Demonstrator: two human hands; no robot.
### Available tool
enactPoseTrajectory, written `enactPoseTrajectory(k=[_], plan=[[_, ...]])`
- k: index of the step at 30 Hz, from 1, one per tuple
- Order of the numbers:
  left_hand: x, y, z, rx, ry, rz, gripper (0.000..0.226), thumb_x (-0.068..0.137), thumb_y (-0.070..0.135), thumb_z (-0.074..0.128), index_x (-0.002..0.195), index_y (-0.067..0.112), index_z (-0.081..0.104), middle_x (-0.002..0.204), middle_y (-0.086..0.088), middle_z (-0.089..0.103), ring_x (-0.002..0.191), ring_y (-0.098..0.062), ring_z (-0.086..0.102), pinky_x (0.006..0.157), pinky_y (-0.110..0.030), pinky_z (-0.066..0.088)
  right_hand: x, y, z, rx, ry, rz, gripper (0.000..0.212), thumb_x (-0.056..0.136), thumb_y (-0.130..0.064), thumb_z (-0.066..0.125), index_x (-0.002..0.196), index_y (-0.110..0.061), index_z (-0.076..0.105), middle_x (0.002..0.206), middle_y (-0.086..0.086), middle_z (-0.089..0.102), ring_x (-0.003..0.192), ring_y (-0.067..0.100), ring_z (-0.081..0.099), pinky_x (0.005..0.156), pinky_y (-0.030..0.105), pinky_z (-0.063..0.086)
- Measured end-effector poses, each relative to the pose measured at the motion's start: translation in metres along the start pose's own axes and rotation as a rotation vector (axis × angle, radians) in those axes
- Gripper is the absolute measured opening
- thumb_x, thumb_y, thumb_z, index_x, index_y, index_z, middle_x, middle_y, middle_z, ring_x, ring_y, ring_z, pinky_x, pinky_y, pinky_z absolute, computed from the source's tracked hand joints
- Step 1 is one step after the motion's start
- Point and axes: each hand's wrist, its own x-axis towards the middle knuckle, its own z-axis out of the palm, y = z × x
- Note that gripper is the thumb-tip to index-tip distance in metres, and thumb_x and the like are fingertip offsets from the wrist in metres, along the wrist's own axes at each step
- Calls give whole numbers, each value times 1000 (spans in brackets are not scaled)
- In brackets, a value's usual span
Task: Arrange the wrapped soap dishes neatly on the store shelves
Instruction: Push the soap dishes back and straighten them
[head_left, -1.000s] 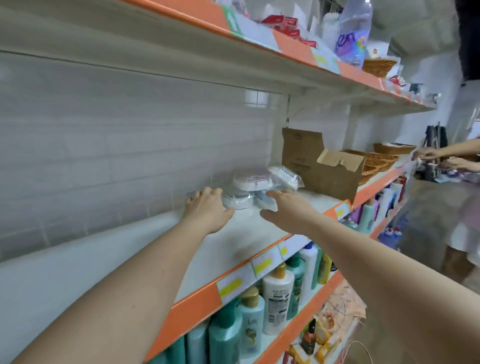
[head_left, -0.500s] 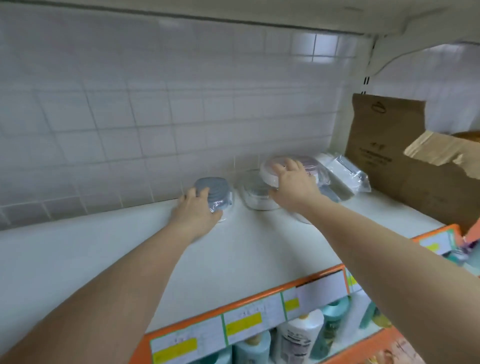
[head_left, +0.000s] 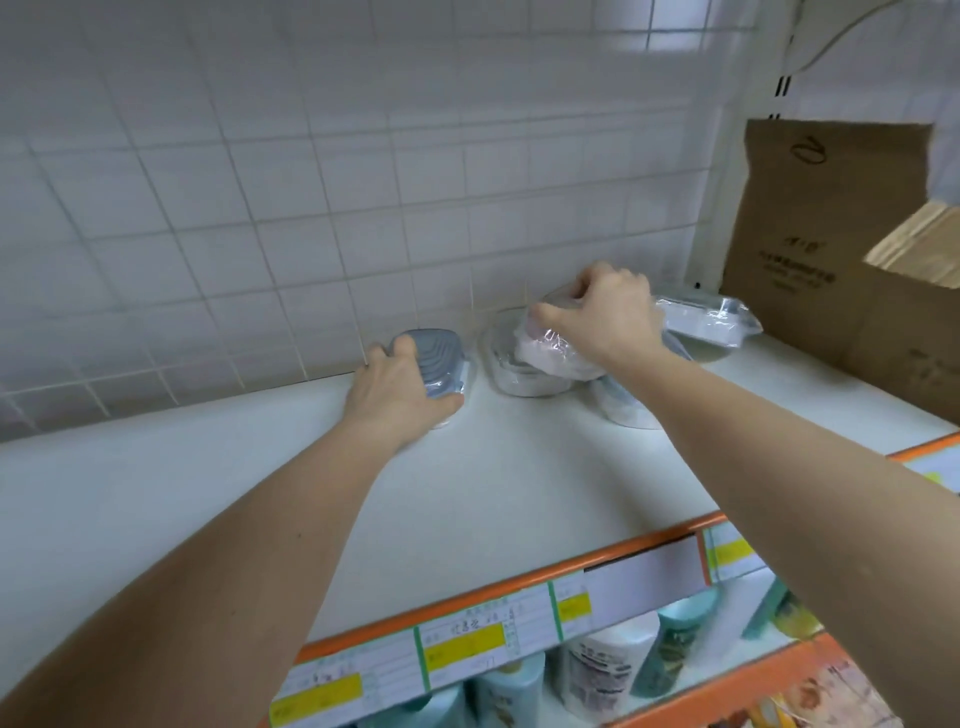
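Observation:
Several plastic-wrapped soap dishes lie at the back of the white shelf (head_left: 519, 483), against the tiled wall. My left hand (head_left: 397, 392) grips a grey-blue wrapped dish (head_left: 441, 358) that stands on the shelf. My right hand (head_left: 602, 312) holds a pink-white wrapped dish (head_left: 545, 348), tilted on top of a clear-white dish (head_left: 506, 382). Another pale dish (head_left: 623, 408) sits partly hidden under my right wrist. A flat wrapped dish (head_left: 701, 317) lies further right.
A brown cardboard box (head_left: 831, 234) stands on the shelf at the right, with an open flap. The shelf's orange front edge (head_left: 519, 587) carries price labels. Bottles of shampoo (head_left: 602, 670) fill the shelf below.
The view has come closer and looks down more. My right hand has curled round the pink-white dish and tipped it. My left hand still holds the grey-blue dish.

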Motion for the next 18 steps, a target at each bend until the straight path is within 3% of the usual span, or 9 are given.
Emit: enactPoseTrajectory(k=[3,5,7,8,10,12,14,17,18], plan=[[4,1,-1,43,-19,0,73,76,51,66,130,13,35,127,-13,39,114,-34,48,88,-34,39,0,-8,-3,17,-110,53,58,78,-36,59,133,-28,43,138,7,34,131,28,26,105,45,30],[4,-1,-1,64,-31,7,74,77,52,64,135,17,33,128,-13,36,116,-34,46,91,-34,39,-1,-14,-4,-13,-234,74,50,74,-41,45,123,-35,54,144,7,33,134,28,22,108,51,24],[4,-3,1,91,-54,24,75,78,53,61,141,26,29,131,-13,31,120,-34,42,96,-34,37,-3,-14,-3,-56,-273,78,42,61,-43,33,89,-32,62,130,5,50,127,29,31,105,53,27],[5,-4,1,109,-68,30,76,79,54,59,143,29,26,133,-13,29,122,-34,38,99,-34,35,-4,-13,-3,-47,-244,67,40,61,-45,34,85,-31,62,122,2,54,122,29,35,103,53,30],[7,-6,1,125,-96,31,77,81,55,56,145,32,21,138,-14,24,125,-35,34,102,-35,33,-8,-7,-1,-45,-158,34,34,73,-49,52,100,-33,63,115,0,51,118,26,40,102,48,36],[10,-7,1,101,-124,25,78,82,56,55,146,33,19,140,-14,22,126,-36,33,103,-36,32,-10,0,0,-67,-79,-13,44,76,-42,64,115,-24,55,118,3,46,118,26,43,98,43,40],[10,-8,1,44,-147,16,78,81,58,55,145,35,19,141,-13,24,126,-36,37,102,-36,34,-10,2,1,-88,-44,27,60,76,-42,66,126,-18,43,131,7,36,126,29,37,98,44,39],[10,-10,1,-16,-160,10,79,80,59,56,145,37,18,139,-13,26,124,-35,41,100,-34,36,-11,4,-2,-217,-108,194,80,76,-51,62,141,-21,26,152,13,2,139,36,11,101,51,33],[9,-10,2,-18,-158,13,78,80,58,56,145,36,18,139,-13,26,123,-35,43,98,-33,37,-11,6,-4,-240,-134,214,81,76,-53,61,142,-21,25,153,15,-3,138,39,13,99,49,34]])
